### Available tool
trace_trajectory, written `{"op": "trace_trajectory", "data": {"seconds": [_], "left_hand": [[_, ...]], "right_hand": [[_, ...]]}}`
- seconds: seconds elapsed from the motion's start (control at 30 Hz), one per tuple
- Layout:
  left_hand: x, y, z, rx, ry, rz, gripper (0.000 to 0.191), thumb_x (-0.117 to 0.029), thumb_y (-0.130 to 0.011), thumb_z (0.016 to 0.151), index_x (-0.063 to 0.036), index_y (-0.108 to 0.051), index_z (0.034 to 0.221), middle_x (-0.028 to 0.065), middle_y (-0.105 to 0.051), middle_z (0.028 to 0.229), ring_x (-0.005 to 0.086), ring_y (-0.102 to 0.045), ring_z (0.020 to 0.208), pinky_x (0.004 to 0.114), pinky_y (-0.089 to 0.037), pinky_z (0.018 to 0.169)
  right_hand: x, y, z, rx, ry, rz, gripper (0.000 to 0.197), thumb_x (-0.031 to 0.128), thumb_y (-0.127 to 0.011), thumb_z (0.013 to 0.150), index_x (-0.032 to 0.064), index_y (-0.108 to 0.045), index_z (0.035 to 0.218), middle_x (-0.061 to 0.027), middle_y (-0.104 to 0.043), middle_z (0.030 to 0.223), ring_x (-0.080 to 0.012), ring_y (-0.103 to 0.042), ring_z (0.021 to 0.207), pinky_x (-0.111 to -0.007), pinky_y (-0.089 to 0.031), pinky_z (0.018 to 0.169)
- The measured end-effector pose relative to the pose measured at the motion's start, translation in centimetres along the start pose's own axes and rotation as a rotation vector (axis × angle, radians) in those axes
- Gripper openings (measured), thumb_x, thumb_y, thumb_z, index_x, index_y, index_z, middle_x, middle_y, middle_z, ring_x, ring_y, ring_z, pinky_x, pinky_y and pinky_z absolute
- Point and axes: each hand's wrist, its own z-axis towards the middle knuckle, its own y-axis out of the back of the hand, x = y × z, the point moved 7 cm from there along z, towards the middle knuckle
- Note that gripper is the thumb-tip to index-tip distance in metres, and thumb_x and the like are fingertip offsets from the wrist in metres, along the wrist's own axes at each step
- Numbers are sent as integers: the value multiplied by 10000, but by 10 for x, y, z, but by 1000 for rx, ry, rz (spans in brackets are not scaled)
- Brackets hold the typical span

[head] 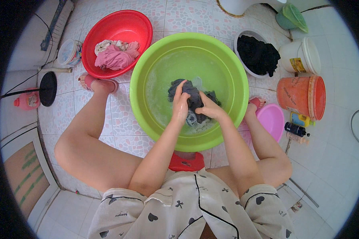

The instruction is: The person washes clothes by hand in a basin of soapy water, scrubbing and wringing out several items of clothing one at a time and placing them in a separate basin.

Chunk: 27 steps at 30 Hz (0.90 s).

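A dark grey wet garment [194,96] is bunched between my two hands over the large green basin [143,119]. My left hand [181,103] grips its left side, thumb and fingers pressed on the cloth. On the other side, my right hand [210,107] holds the bundle with the thumb pointing inward. Part of the cloth, with a pale printed patch [191,118], hangs into the water. Sudsy water [164,68] fills the basin's bottom, with foam along the left and near sides. A small translucent object [197,81] shows just beyond the garment; its kind is unclear.
A red basin [119,21] holds pink clothes [116,57]. Black clothes [255,55] heap over a grey basin [237,49]. Along the right wall stand a white bucket [290,55], an orange bucket [294,94], a pink basin [272,119] and several bottles [295,129]. A red stool [186,162] is beneath me.
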Motion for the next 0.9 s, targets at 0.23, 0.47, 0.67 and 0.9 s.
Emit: {"op": "trace_trajectory", "data": {"seconds": [0.23,0.47,0.67,0.9], "left_hand": [[18,15,25,46,-100,67,535,-141,-401,777,-110,-337,1307,127,-425,1238,218,-430,1079,295,-316,926],[88,38,10,-73,504,-606,660,-411,-500,801,-334,-129,1341,169,-466,1091,276,-493,982,416,-390,869],[96,39,18,116,617,-1092,619,-336,-497,810,-206,-185,1328,140,-433,1220,318,-481,1053,457,-373,915],[72,26,9,129,458,-889,475,-349,-397,826,-161,-385,1262,114,-462,1215,294,-435,1112,480,-339,949]], "right_hand": [[0,4,7,-327,29,191,537,106,-670,577,-29,-473,1058,-127,-568,918,-223,-541,808,-292,-426,746],[24,-2,-20,-261,54,378,468,53,-624,564,-43,-502,1006,-55,-471,966,-173,-472,880,-254,-374,812],[71,-19,-58,-11,294,175,535,-1,-564,545,-31,-432,1063,-71,-413,1060,-190,-397,1065,-263,-277,939],[65,39,-37,-383,198,305,736,-60,-503,525,103,-366,1230,-99,-436,1190,-223,-389,1135,-292,-303,956]]}}
